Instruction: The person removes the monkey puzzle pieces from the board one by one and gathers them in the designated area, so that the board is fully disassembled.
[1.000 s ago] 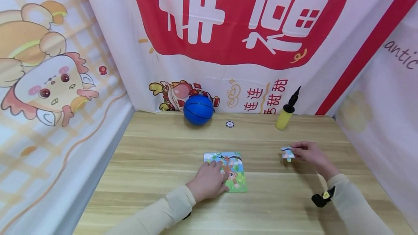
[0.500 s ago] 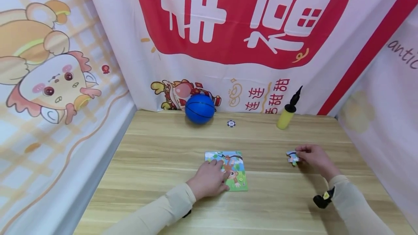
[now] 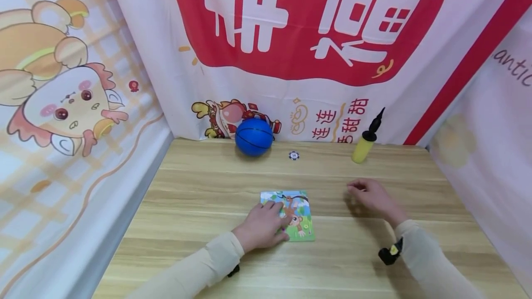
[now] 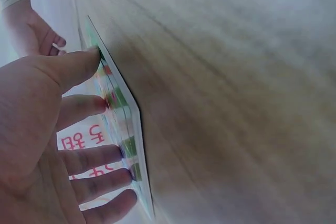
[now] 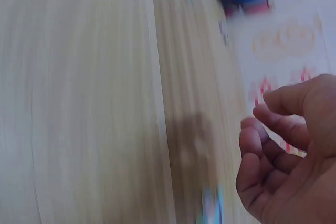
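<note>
A jigsaw puzzle (image 3: 305, 220) with a monkey on a branch lies flat on the wooden table. Over its left part rests my left hand (image 3: 261, 226), and the left wrist view shows its thumb and spread fingertips touching the puzzle's surface (image 4: 122, 98). To the right, my right hand (image 3: 376, 197) hovers low above the table with loosely curled fingers and nothing between them. A small blurred puzzle piece (image 5: 211, 208) lies on the table below this hand in the right wrist view; in the head view the hand hides it.
At the back of the table (image 3: 208, 174) sits a blue ball (image 3: 254, 136). Right of it lies a round chip (image 3: 293, 155), then a yellow hand pump (image 3: 363, 146) with a black nozzle stands upright. Printed cloth hangs behind and along both sides.
My right hand has let go of the puzzle piece it pinched and moved left towards the puzzle. The left hand has stayed on the puzzle.
</note>
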`<state>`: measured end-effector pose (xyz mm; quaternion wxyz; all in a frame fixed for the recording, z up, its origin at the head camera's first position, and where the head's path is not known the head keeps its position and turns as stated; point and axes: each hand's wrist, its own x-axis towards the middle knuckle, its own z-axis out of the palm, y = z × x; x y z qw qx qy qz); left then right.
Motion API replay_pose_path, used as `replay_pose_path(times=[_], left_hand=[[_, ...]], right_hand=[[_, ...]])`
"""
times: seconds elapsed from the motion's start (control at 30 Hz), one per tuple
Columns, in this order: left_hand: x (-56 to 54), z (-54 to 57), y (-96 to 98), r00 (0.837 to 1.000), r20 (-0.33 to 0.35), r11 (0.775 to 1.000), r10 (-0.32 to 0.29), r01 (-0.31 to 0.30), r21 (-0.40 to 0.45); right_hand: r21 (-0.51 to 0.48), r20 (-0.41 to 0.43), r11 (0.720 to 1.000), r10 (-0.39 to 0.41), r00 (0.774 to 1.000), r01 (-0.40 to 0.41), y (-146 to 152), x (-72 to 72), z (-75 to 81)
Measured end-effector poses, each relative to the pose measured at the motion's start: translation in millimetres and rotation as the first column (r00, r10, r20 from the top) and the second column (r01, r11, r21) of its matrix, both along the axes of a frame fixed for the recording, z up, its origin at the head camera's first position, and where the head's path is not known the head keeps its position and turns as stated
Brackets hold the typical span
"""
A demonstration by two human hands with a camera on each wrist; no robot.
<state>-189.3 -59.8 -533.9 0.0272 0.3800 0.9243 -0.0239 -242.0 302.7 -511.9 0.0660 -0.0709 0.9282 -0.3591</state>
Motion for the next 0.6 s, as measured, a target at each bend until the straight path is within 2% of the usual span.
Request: replay_pose_path(times=[0.1,0.17,0.3,0.37,0.43,0.6], left_hand=[[2.0,2.8,-6.9,0.999,0.016,0.998,0.039,-0.04,0.048],[2.1,2.5,-11.1,0.995,0.021,0.993,0.101,-0.102,0.059],[-0.3,-1.5,-15.2,0.977,0.012,0.976,0.211,-0.211,0.057],[-2.4,-3.9,-15.6,0.973,-0.006,0.973,0.23,-0.229,0.038],[-4.2,-5.7,-15.7,0.974,-0.02,0.974,0.226,-0.226,0.023],[-7.3,-7.4,-18.7,0.972,-0.043,0.973,0.231,-0.232,-0.014]], right_hand=[[-0.003,-0.007,0.993,0.119,0.993,-0.119,-44.6,-2.8,-2.5],[-0.011,0.009,0.981,0.194,0.981,-0.194,-74.1,-2.9,-5.4],[0.056,-0.049,0.947,0.32,0.946,-0.317,-120.1,-2.8,-14.5],[0.121,-0.089,0.936,0.343,0.935,-0.332,-135.3,-3.1,-19.6],[0.189,-0.115,0.932,0.335,0.935,-0.31,-147.2,-3.4,-22.2],[0.3,-0.118,0.929,0.261,0.958,-0.216,-165.6,-3.6,-19.5]])
